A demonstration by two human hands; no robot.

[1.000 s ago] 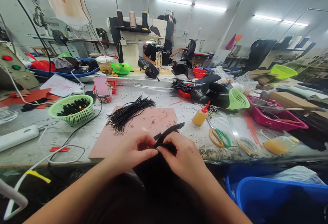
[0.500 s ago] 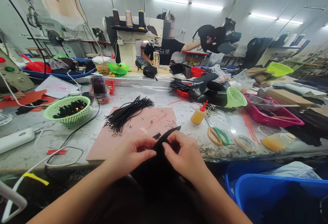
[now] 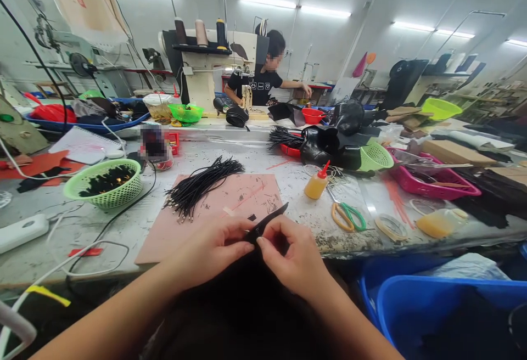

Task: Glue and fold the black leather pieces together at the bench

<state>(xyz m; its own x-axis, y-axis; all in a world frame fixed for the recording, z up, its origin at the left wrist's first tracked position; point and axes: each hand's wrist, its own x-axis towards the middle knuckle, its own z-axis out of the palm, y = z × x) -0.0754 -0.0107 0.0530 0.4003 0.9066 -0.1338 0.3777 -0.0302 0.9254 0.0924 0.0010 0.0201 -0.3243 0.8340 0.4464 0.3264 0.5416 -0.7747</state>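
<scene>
My left hand point(image 3: 214, 250) and my right hand point(image 3: 294, 258) meet at the table's front edge, both pinched on a narrow black strip point(image 3: 267, 218) whose tip points up and right. Dark black material point(image 3: 247, 288) hangs below my hands into my lap. Just beyond them lies a pink mat point(image 3: 230, 201) with a bundle of black cords point(image 3: 201, 184) fanned across its far left corner.
A green basket point(image 3: 105, 183) stands left, with a white power strip point(image 3: 20, 232) and cables. To the right are a yellow glue bottle point(image 3: 316, 184), scissors point(image 3: 348, 217), a pink tray point(image 3: 436, 181) and blue bins point(image 3: 444, 310). A co-worker point(image 3: 263, 77) sits at a sewing machine point(image 3: 209, 69) behind.
My hands have drawn the black strip closer together and slightly lower. The co-worker lifted a black piece, then set it down and lowered the arm. My view has shifted a little right.
</scene>
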